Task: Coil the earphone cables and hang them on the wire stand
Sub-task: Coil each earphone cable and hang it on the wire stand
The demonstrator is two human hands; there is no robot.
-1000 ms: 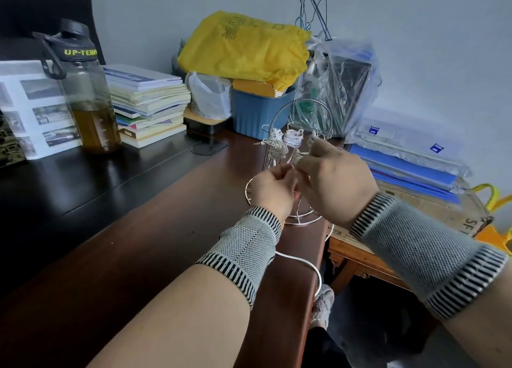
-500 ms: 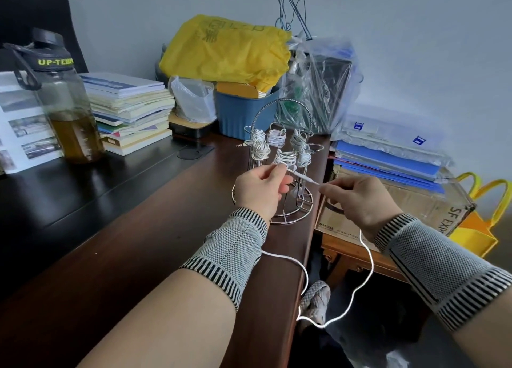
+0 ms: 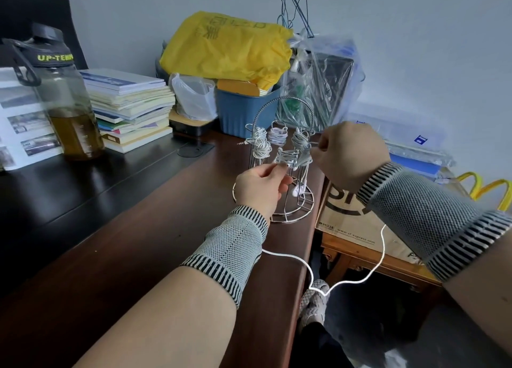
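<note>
Left hand (image 3: 259, 186): fingers curled, pinching the white cable at the small coil (image 3: 288, 157) on the front hook of the wire stand (image 3: 279, 157); judged to be pinning the wound turns so they do not slip loose.
Right hand (image 3: 349, 154): clenched with the knuckles toward the camera, raised at the right side of the stand beside the hooks; it seems to grip the free run of cable, though the pinch itself is hidden behind the hand.
Loose cable (image 3: 368, 273): runs from under the left wrist across the worktop (image 3: 166, 243), drops over the edge in a low loop above a shoe (image 3: 315, 304), then climbs to the right hand; that slack is what remains to wind.
Wire stand: upright near the right edge of the worktop, arched handle on top, round base; set close in so both hands reach it.
Hung coils: 3 wound bundles already sit on the upper hooks, at left (image 3: 259, 143), middle (image 3: 278, 135) and right (image 3: 300, 139); earbuds (image 3: 297, 190) dangle near the base.
Step judged: winding another earphone on the stand, with plenty of cable left.
Risk: the hanging loop may snag on the worktop edge.
Background: water bottle (image 3: 66, 101), stack of books (image 3: 130, 107), yellow bag (image 3: 227, 46) on a blue bin (image 3: 243, 112).
</note>
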